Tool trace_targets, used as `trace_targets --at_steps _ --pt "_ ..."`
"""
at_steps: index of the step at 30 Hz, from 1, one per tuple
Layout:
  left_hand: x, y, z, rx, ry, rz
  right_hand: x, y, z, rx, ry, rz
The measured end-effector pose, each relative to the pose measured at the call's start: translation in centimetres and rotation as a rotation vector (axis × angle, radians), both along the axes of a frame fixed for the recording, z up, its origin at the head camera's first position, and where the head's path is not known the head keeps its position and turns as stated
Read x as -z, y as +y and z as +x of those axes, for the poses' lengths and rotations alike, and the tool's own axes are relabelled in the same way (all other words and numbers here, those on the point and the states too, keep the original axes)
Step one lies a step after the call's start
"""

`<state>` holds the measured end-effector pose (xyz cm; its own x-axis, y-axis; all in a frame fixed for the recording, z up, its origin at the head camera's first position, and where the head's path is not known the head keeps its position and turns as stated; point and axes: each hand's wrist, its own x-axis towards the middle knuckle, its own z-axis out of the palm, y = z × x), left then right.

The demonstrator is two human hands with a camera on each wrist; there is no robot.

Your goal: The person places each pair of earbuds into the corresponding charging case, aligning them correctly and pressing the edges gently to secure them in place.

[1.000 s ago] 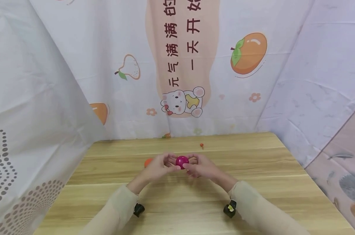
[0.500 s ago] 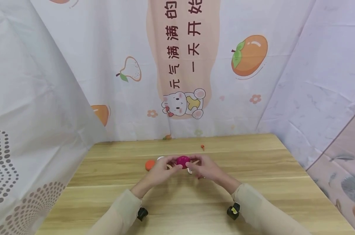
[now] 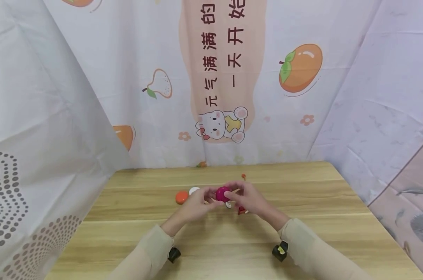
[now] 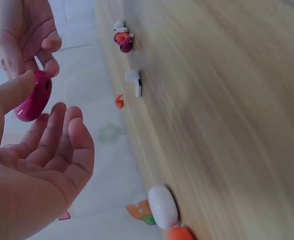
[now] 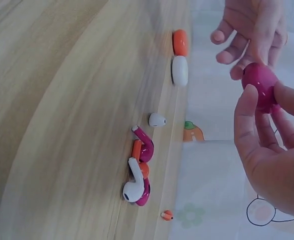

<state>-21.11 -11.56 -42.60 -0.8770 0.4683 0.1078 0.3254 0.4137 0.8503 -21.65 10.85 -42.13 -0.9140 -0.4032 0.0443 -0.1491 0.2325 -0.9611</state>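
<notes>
A shiny magenta earbud case (image 3: 221,192), closed and egg-shaped, is held up over the table between both hands. My right hand (image 3: 248,199) pinches it between thumb and fingers, as the right wrist view (image 5: 261,82) of the case shows. My left hand (image 3: 199,204) touches it with the thumb, its other fingers spread loosely apart from it in the left wrist view. A small dark hole shows on the case's side there. Beneath and right of the hands lie loose earbuds: a white one (image 5: 157,120), a magenta one (image 5: 147,150) and another white one (image 5: 133,190).
An orange case (image 3: 181,197) and a white case (image 3: 193,190) sit side by side on the wooden table (image 3: 144,217), left of the hands. Orange earbud parts lie in the pile. A single orange earbud (image 3: 243,176) lies farther back, near the printed curtain (image 3: 155,128).
The hands and magenta case have shifted slightly right in the head view. My left fingers have loosened from the case, and the white case and loose earbuds show more.
</notes>
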Motion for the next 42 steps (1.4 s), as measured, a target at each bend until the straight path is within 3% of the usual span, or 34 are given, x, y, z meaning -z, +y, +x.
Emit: trace_targets --at_steps 5,15,21,25,29,32,35,38,42 --pt "0.4 0.3 0.0 0.019 0.002 0.017 -0.1 0.3 0.0 -0.018 0.004 -0.016" --pt "0.0 0.5 0.1 0.001 0.020 0.036 -0.5 0.5 -0.4 -0.054 0.005 -0.024" --pt "0.1 0.6 0.2 -0.051 0.061 0.027 -0.3 0.3 -0.3 -0.041 0.002 -0.017" --pt "0.3 0.8 0.3 -0.126 0.121 0.049 0.0 0.2 -0.2 -0.027 -0.024 -0.017" --pt "0.6 1.0 0.4 -0.182 0.237 0.065 0.0 0.4 0.0 -0.043 -0.120 -0.061" --pt "0.7 1.2 0.4 -0.178 0.331 0.089 -0.1 0.3 0.1 -0.055 -0.175 -0.099" --pt "0.7 1.4 0.5 -0.154 0.368 0.131 -0.2 0.2 0.2 -0.057 -0.170 -0.112" --pt "0.8 1.4 0.6 -0.134 0.329 0.180 -0.2 0.3 0.1 -0.055 -0.141 -0.120" --pt "0.7 1.1 0.7 -0.154 0.144 0.233 -0.4 0.5 0.0 -0.051 -0.089 -0.108"
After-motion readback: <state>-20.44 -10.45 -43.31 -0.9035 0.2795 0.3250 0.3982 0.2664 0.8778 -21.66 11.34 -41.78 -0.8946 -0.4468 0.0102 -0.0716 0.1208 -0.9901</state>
